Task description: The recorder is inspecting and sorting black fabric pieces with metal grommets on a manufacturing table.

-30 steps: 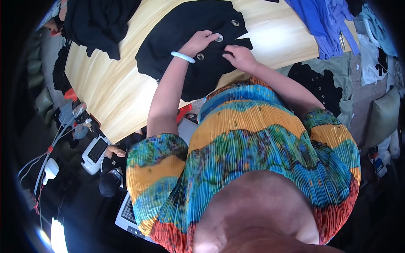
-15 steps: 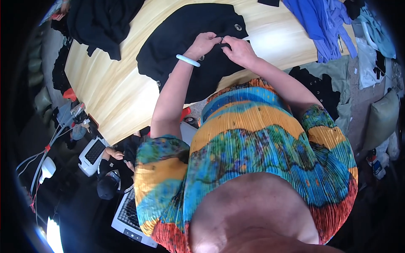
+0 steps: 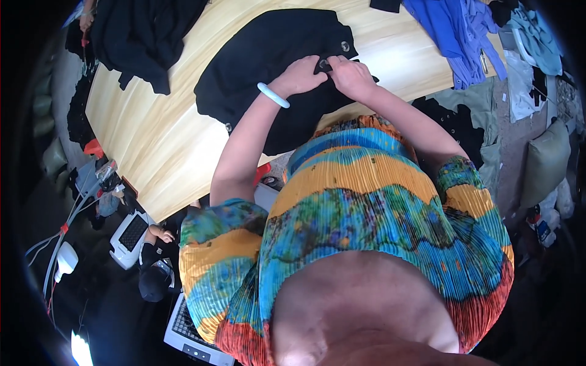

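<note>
Head view: at the far left of the wooden bench (image 3: 152, 165) a dark garment (image 3: 146, 36) lies bunched near the edge. To its right, spread flat in the middle of the bench, lies the black garment (image 3: 262, 67), a metal button (image 3: 345, 46) showing near its far right corner. The left hand (image 3: 299, 76), a pale bangle (image 3: 273, 95) on its wrist, rests on the cloth with fingers curled and pressed together, touching the right hand (image 3: 349, 76), whose fingers pinch the same small spot. It seems a button is being fastened, though the hands hide it. The next move likely calls for holding the cloth taut while pushing it through. A blue shirt (image 3: 448, 30) lies far right.
</note>
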Demonstrator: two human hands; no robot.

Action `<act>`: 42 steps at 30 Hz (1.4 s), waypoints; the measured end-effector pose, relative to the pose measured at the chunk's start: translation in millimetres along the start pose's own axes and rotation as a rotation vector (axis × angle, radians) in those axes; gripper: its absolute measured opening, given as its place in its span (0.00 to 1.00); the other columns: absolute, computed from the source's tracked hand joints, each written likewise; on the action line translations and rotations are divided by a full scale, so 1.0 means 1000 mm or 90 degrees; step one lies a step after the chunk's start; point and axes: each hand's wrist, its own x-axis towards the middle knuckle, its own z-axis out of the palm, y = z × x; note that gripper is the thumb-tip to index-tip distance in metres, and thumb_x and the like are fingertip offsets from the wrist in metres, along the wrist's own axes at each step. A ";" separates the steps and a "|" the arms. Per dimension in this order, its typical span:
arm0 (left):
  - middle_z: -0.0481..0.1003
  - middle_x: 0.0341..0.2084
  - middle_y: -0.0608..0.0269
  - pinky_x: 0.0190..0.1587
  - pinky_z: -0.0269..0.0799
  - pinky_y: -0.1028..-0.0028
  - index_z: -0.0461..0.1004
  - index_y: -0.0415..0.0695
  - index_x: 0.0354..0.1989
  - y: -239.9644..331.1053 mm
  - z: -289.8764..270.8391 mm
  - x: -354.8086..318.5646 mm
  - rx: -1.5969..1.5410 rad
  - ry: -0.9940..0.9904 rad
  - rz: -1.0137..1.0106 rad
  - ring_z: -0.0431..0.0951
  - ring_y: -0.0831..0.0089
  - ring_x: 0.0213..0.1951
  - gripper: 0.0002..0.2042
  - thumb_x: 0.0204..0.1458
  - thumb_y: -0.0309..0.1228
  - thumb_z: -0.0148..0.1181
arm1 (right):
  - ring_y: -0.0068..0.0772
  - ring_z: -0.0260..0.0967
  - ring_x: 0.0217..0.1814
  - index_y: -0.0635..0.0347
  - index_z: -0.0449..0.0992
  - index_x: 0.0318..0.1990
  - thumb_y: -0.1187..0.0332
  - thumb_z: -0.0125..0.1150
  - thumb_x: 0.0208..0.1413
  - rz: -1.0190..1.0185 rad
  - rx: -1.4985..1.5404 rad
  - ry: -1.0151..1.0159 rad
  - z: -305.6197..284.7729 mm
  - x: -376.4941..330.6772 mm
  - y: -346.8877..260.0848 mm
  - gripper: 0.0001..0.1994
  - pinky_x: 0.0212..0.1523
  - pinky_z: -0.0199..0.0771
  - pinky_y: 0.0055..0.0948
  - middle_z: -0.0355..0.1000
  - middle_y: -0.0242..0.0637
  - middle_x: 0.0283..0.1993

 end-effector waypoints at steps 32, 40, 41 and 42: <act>0.66 0.18 0.72 0.26 0.60 0.83 0.69 0.40 0.39 -0.010 -0.016 -0.001 -0.324 -0.158 -0.092 0.63 0.87 0.23 0.10 0.48 0.29 0.51 | 0.36 0.66 0.32 0.59 0.70 0.35 0.62 0.56 0.46 -0.053 0.378 -0.215 -0.018 0.015 0.034 0.12 0.35 0.63 0.29 0.68 0.39 0.27; 0.72 0.28 0.58 0.39 0.64 0.75 0.69 0.34 0.34 -0.013 -0.004 0.022 -0.220 -0.131 -0.101 0.70 0.70 0.32 0.17 0.40 0.37 0.56 | 0.44 0.66 0.36 0.59 0.70 0.31 0.62 0.57 0.44 -0.009 0.131 -0.216 -0.017 -0.013 0.075 0.11 0.38 0.64 0.37 0.68 0.43 0.28; 0.72 0.28 0.58 0.39 0.64 0.75 0.69 0.34 0.34 -0.012 -0.001 0.029 -0.219 -0.136 -0.099 0.70 0.70 0.32 0.17 0.40 0.37 0.56 | 0.45 0.65 0.38 0.60 0.69 0.32 0.65 0.55 0.45 -0.004 0.127 -0.193 -0.017 -0.018 0.077 0.09 0.40 0.64 0.38 0.67 0.44 0.30; 0.72 0.29 0.56 0.40 0.65 0.74 0.69 0.35 0.33 -0.010 0.004 0.038 -0.193 -0.086 -0.120 0.71 0.68 0.33 0.19 0.40 0.40 0.56 | 0.45 0.65 0.38 0.60 0.69 0.32 0.65 0.55 0.45 0.000 0.128 -0.193 -0.015 -0.021 0.078 0.09 0.40 0.64 0.38 0.67 0.44 0.30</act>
